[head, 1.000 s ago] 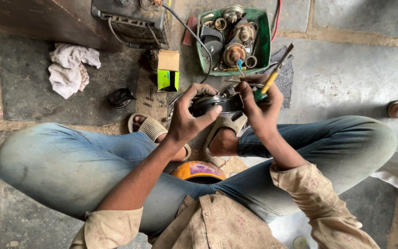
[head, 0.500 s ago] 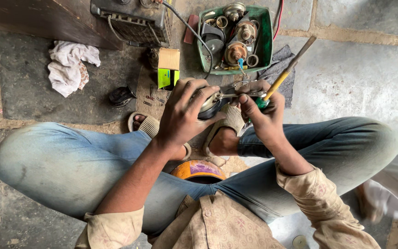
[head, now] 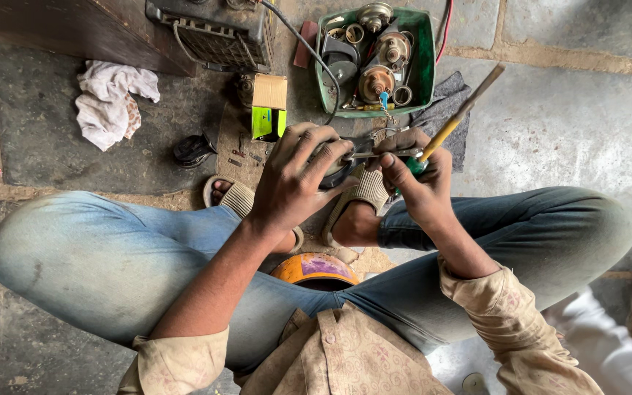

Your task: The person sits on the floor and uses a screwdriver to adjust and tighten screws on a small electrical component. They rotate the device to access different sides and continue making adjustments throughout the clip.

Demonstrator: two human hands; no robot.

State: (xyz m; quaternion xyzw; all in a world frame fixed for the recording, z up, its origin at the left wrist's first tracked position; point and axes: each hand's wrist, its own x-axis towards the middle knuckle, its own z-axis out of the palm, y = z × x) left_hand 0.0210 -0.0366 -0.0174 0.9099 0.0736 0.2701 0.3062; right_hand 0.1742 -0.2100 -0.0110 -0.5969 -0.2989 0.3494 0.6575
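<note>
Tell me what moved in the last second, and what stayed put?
The left hand slid further over the dark round part, covering more of it. The right hand tipped the yellow-handled tool, so its far end rose and swung to the right. Both hands kept their hold. The green tray, white rag and small box stayed put.

The left hand lies palm-down with fingers spread and curled over something it grips; its bare forearm runs back to a rolled beige sleeve; the right hand sits just beside it, fingers bent inward and closed, wrist cocked; both arms reach forward between the bent knees, hands nearly touching.
</note>
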